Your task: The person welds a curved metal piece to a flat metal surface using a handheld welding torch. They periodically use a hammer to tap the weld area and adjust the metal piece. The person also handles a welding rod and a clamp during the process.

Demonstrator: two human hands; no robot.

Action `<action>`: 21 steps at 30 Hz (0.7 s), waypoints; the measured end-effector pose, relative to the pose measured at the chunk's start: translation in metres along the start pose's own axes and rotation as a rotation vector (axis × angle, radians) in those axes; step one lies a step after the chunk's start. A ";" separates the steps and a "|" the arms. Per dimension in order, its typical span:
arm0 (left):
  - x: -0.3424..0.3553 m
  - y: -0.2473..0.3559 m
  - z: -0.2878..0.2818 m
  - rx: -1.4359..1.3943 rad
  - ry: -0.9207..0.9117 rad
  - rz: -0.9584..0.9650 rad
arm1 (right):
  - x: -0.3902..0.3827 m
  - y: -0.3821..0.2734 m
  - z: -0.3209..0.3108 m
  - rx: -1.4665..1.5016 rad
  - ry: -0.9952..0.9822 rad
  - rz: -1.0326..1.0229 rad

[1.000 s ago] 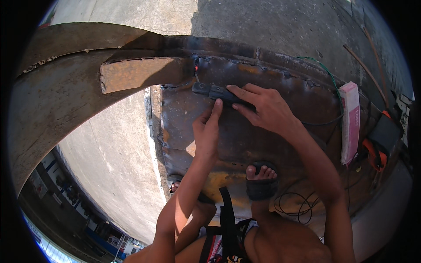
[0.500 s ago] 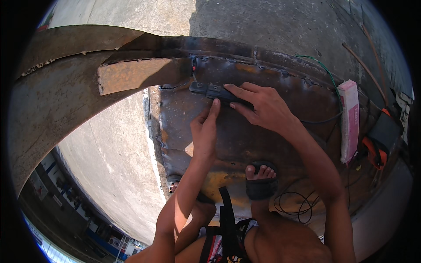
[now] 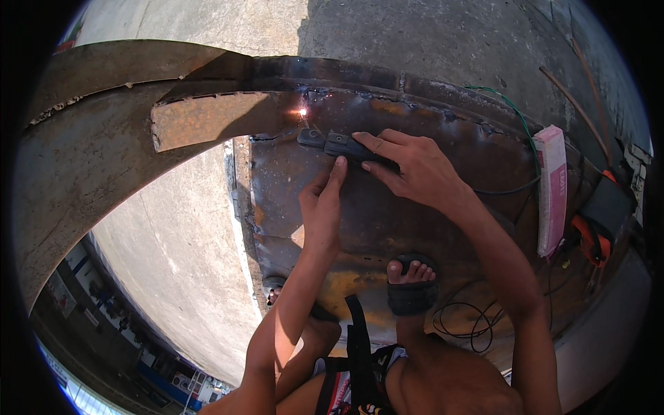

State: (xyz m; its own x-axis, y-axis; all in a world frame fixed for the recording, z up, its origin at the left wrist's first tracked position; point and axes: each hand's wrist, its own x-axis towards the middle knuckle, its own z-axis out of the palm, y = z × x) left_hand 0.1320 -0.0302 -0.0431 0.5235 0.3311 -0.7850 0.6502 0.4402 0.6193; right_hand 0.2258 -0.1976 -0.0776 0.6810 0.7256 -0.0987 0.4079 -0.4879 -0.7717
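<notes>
My right hand (image 3: pixel 422 169) is closed around the black welding electrode holder (image 3: pixel 336 144), its index finger lying along the top. From below, my left hand (image 3: pixel 322 204) grips the holder's underside with the thumb up against it; its other fingers are partly hidden. Ahead of the holder's jaws a short electrode runs up to a bright welding arc (image 3: pixel 302 112). That glow sits at the seam between a rusty flat steel piece (image 3: pixel 214 119) and the dark steel plate (image 3: pixel 415 214) under me. Small sparks show around it.
A pink and white electrode box (image 3: pixel 551 194) lies at the right, beside a black and orange welding mask (image 3: pixel 600 214). Black cable (image 3: pixel 477 321) coils near my right foot (image 3: pixel 412 280). A curved steel beam (image 3: pixel 83 145) sweeps along the left, over concrete floor (image 3: pixel 180 235).
A bright arc with sparks has lit at the electrode's tip, where only a small red glow showed before. My hands and the holder have stayed almost in place.
</notes>
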 end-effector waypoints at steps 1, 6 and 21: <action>0.000 -0.001 0.000 0.000 -0.001 0.002 | 0.000 0.000 0.000 0.002 0.000 0.002; 0.001 -0.002 -0.001 -0.013 -0.012 0.019 | 0.001 0.001 0.003 -0.003 0.022 -0.007; -0.002 -0.016 -0.006 0.015 0.011 0.074 | -0.010 -0.009 -0.003 -0.026 -0.010 -0.007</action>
State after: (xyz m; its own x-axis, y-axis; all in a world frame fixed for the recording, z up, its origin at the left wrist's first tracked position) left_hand 0.1174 -0.0332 -0.0510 0.5641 0.3717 -0.7373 0.6183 0.4017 0.6755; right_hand 0.2171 -0.2016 -0.0678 0.6720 0.7339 -0.0992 0.4286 -0.4947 -0.7561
